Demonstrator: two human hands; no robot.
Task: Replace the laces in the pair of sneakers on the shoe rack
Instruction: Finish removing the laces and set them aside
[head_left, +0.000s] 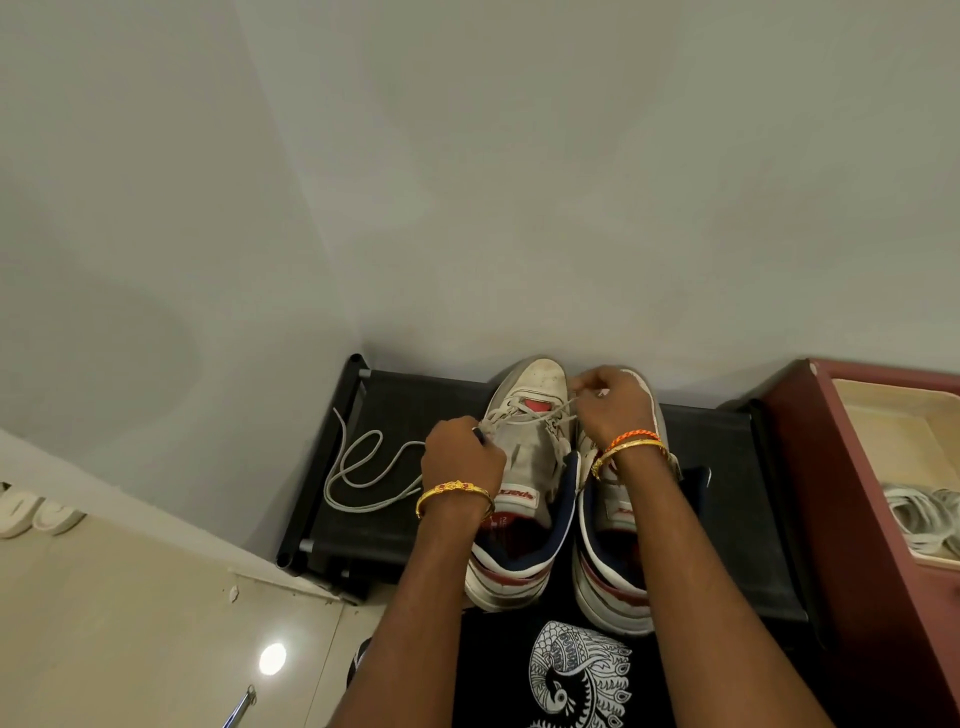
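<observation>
Two white sneakers with navy collars and red stripes stand side by side on the black shoe rack, toes toward the wall. The left sneaker has a grey-white lace crossing its lowest eyelets near the toe. My left hand grips the left side of that sneaker's eyelet row, fingers curled. My right hand pinches the lace at the toe end, over the right sneaker, whose front it hides. A loose lace trails in loops across the rack to the left.
A maroon cabinet stands right of the rack with an open drawer holding a bundle of white laces. Walls close in behind and at left. Pale slippers lie on the tiled floor at far left.
</observation>
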